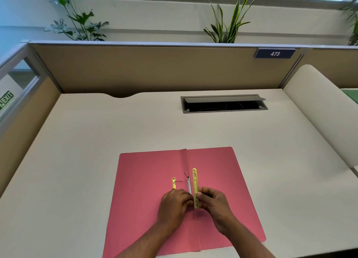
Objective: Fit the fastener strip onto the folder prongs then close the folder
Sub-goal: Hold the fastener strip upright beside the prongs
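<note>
With the pink folder (147, 190) lying open and flat on the pale desk (96, 141) in front of me, both my hands meet over its centre crease. My right hand (215, 205) pinches the gold fastener strip (195, 186) between thumb and curled fingers, gripping its near half; the strip runs lengthwise beside the crease, its far end reaching up over the right-hand leaf. My left hand (174, 205) is curled just left of the strip, fingertips pressed in close against it at the crease; whether those fingers actually grip anything I cannot tell, since they hide what lies under them. Poking out past my left knuckles is a short gold piece (174, 183), and a thin dark prong (186, 175) stands up near the crease between it and the strip. Farther back, a grey cable hatch (222, 110) sits open in the desk below the tan partition (155, 69).
</note>
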A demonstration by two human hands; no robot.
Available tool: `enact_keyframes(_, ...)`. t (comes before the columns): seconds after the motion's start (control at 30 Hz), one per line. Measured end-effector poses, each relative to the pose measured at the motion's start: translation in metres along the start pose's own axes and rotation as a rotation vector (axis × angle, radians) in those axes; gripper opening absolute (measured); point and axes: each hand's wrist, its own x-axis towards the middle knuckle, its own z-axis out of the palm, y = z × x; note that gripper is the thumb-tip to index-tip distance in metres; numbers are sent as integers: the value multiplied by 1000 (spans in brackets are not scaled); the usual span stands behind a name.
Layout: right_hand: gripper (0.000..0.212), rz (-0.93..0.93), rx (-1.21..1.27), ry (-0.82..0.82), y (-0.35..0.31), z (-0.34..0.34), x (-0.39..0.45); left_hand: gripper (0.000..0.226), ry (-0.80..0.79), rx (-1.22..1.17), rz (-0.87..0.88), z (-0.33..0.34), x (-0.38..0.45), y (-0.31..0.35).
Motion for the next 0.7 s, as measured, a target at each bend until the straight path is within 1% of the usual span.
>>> enact_keyframes(0.23, 18, -2, -24, -1, 1, 2, 1, 24, 9, 14, 19, 0, 1, -1)
enact_keyframes(0.47, 13, 2, -41, 36, 7, 1, 2, 22, 4, -4, 5, 1, 0, -1)
enact_keyframes(0.7, 11, 2, -132, 56, 10, 3, 10, 18, -40, -138, -65, 0, 0, -4)
